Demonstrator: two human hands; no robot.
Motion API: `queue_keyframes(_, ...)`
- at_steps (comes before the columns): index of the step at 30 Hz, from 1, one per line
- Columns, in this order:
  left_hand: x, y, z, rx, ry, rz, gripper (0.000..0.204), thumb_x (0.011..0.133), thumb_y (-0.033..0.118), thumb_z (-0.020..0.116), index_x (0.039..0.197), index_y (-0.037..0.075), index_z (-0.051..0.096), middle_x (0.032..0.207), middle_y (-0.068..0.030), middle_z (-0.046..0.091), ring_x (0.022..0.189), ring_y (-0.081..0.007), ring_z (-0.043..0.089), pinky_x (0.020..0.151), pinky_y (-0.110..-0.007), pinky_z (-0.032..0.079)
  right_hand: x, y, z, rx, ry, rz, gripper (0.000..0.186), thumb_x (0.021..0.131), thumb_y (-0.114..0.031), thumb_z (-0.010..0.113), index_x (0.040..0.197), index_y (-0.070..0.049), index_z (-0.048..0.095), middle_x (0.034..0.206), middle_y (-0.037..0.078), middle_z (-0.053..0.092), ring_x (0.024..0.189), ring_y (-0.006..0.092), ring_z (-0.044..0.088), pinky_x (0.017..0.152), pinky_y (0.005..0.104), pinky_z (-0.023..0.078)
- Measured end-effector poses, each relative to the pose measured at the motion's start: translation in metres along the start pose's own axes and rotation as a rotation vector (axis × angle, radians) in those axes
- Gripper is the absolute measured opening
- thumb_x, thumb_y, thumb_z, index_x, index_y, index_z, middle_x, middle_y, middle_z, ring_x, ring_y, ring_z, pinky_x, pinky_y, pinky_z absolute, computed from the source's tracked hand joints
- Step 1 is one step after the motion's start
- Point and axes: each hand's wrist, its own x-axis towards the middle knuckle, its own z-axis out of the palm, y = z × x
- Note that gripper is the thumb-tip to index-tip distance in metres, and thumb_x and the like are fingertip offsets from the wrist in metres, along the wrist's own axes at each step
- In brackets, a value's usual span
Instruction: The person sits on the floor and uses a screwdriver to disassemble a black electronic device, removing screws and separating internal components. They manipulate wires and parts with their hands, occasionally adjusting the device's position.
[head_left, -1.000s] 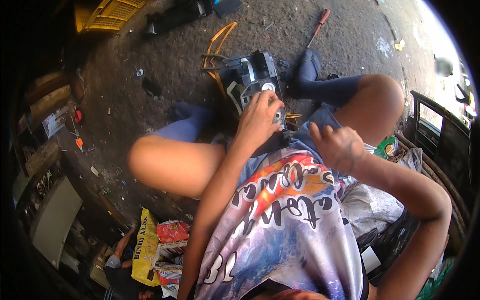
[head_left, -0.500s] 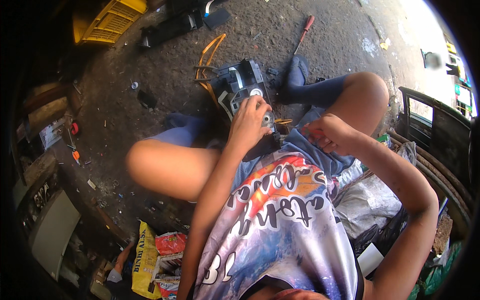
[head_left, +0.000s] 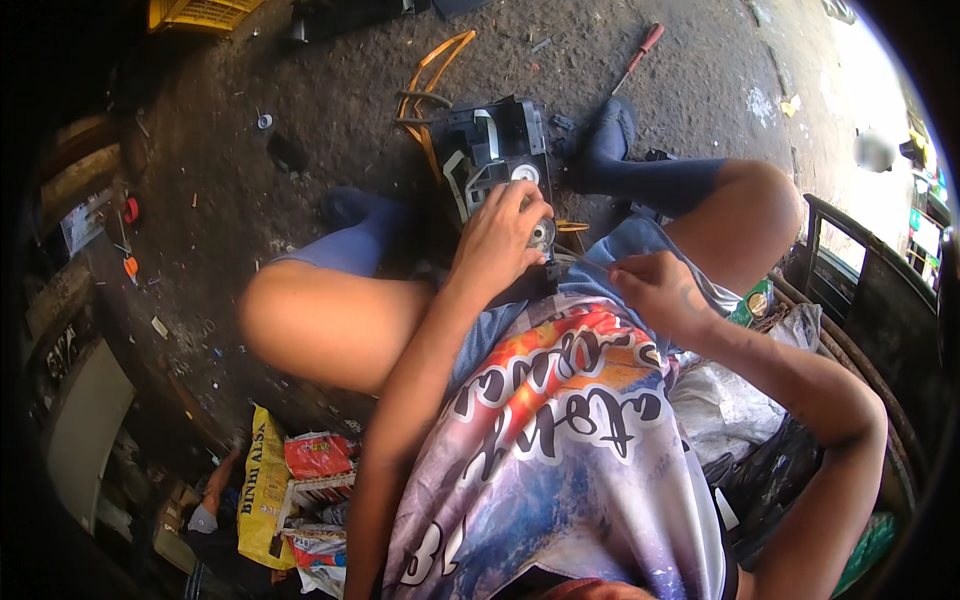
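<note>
Between my legs stands a black plastic machine assembly (head_left: 520, 130) with a white wheel (head_left: 525, 175) and a round metal part on its side. My left hand (head_left: 500, 232) grips the assembly, fingers bent over its edge beside the round metal part (head_left: 541, 236). My right hand (head_left: 655, 290) is closed around a screwdriver (head_left: 585, 262). Its handle is hidden in my fist, and the thin shaft points left toward the near end of the assembly. Whether the tip touches it, I cannot tell.
Another screwdriver (head_left: 637, 60) with a red handle lies beyond my right foot. An orange strap loop (head_left: 425, 85) lies beyond the assembly. A yellow crate (head_left: 205, 14) sits far left. Bags (head_left: 755, 385) and pipes lie to my right; a yellow sack (head_left: 262, 490) is near left.
My right hand has turned, so the screwdriver shaft now shows and points at the assembly. My left hand keeps its hold. The whole view has shifted slightly.
</note>
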Motion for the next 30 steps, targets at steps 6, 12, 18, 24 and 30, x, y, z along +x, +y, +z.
queue_keyframes(6,0.004,0.003,0.002,0.001,-0.01,0.006,0.059,0.061,0.008,0.094,0.114,0.009,0.067,0.122,-0.0065,0.057,0.118,-0.031,0.059,0.102,-0.044,0.051,-0.008,-0.003,0.006,-0.468,0.067,-0.408,0.022,0.101,-0.014,0.058,0.113,0.0,0.07,0.071,0.022,0.068,0.07,0.0396,0.071,0.065,0.0464,0.054)
queue_keyframes(12,0.007,0.001,0.009,0.036,-0.009,0.006,0.059,0.061,0.008,0.094,0.114,0.009,0.068,0.122,-0.0066,0.058,0.118,-0.0314,0.059,0.104,-0.044,0.05,-0.01,-0.003,0.001,-1.024,-0.041,-0.429,0.038,0.093,-0.012,0.064,0.127,0.004,0.061,0.091,0.019,0.07,0.076,0.0389,0.075,0.064,0.0506,0.06)
queue_keyframes(18,0.008,0.006,0.005,0.043,-0.001,0.016,0.062,0.062,0.007,0.093,0.118,0.012,0.068,0.123,-0.0058,0.058,0.12,-0.0311,0.058,0.104,-0.044,0.05,0.004,0.023,-0.009,-1.421,0.25,-1.123,0.052,0.082,-0.02,0.069,0.123,0.012,0.065,0.084,0.005,0.063,0.068,0.0152,0.064,0.057,0.0306,0.048)
queue_keyframes(24,0.009,0.016,0.007,0.071,0.054,0.243,0.05,0.071,0.015,0.089,0.119,0.019,0.076,0.127,-0.0005,0.066,0.126,-0.023,0.058,0.105,-0.043,0.042,-0.006,0.011,0.002,-1.458,0.394,-1.185,0.048,0.083,-0.02,0.069,0.124,0.005,0.071,0.089,0.001,0.062,0.08,0.0133,0.061,0.067,0.0297,0.041)
queue_keyframes(30,0.018,-0.009,0.033,0.12,0.044,0.349,0.012,0.087,0.024,0.078,0.097,0.024,0.083,0.093,0.0075,0.079,0.112,-0.0129,0.068,0.094,-0.04,0.036,0.001,0.013,-0.001,-1.384,0.377,-1.148,0.024,0.083,-0.025,0.071,0.1,-0.009,0.077,0.094,0.001,0.066,0.086,0.0157,0.063,0.069,0.0305,0.044)
